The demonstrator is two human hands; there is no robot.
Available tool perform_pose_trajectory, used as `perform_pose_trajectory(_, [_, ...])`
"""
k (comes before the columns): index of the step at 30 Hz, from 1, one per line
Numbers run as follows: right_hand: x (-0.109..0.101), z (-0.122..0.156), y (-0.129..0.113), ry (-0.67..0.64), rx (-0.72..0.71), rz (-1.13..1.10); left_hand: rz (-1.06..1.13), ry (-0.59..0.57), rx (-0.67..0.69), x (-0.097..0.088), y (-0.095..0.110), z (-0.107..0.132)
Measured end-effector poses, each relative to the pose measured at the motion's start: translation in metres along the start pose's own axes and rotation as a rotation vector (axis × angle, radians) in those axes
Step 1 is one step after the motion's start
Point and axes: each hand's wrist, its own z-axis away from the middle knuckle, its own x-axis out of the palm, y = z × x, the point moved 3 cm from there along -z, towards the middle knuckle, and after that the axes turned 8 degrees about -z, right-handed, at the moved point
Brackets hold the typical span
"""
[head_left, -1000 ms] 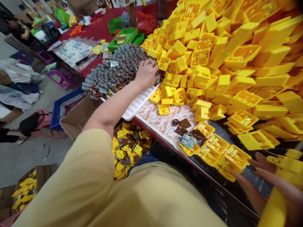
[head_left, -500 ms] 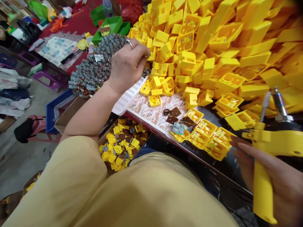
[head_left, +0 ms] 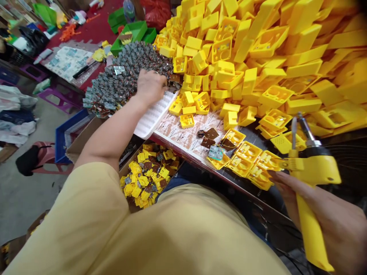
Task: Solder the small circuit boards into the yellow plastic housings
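Observation:
My left hand (head_left: 151, 87) reaches to the right edge of a heap of small grey parts with wires (head_left: 114, 82), just above a white ribbed tray (head_left: 155, 116). Its fingers curl downward and their tips are hidden, so I cannot make out what is in them. In my right hand (head_left: 323, 206) is a yellow pistol-grip power screwdriver (head_left: 312, 229), its metal tip pointing up and away. Beside that hand lies a row of open yellow plastic housings (head_left: 246, 152). At the row's left end, a grey part (head_left: 215, 152) sits on a housing, near brown plates (head_left: 210, 137).
A big pile of yellow housings (head_left: 258, 57) covers the back right. Below the table edge stands a box of yellow and brown assemblies (head_left: 149, 173). Green trays (head_left: 133, 32) and a patterned board with a black pen (head_left: 69, 61) are at the far left.
My left hand has moved left and down from the edge of the yellow pile to the grey heap. My right hand has shifted left with the screwdriver.

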Motion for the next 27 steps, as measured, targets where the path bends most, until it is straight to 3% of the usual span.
perform_pose_trajectory(3, [-0.007, -0.016, -0.021, -0.009, -0.127, -0.045, 0.378, 0.023, -0.071, -0.027, 0.001, 0.001])
perform_pose_trajectory(6, [-0.005, -0.032, -0.037, 0.107, -0.164, -0.116, 0.865, -0.032, -0.021, -0.039, 0.039, 0.023])
perform_pose_trajectory(8, [0.000, -0.041, -0.045, 0.202, -0.094, -0.248, 1.146, -0.177, 0.035, -0.032, 0.084, 0.048])
perform_pose_trajectory(12, [0.014, -0.052, -0.062, 0.310, 0.017, -0.578, 1.499, -0.346, 0.015, 0.000, 0.173, 0.102])
perform_pose_trajectory(15, [0.017, -0.053, -0.069, 0.392, 0.059, -0.562, 1.695, -0.407, -0.033, 0.023, 0.216, 0.125])
perform_pose_trajectory(18, [0.015, -0.048, -0.067, 0.444, 0.116, -0.511, 1.680, -0.333, -0.014, 0.033, 0.233, 0.132])
perform_pose_trajectory(23, [0.010, -0.037, -0.059, 0.452, 0.127, -0.528, 1.562, -0.319, 0.131, 0.025, 0.238, 0.127])
perform_pose_trajectory(27, [0.013, -0.031, -0.057, 0.472, 0.105, -0.504, 1.704, -0.394, 0.029, 0.025, 0.248, 0.126])
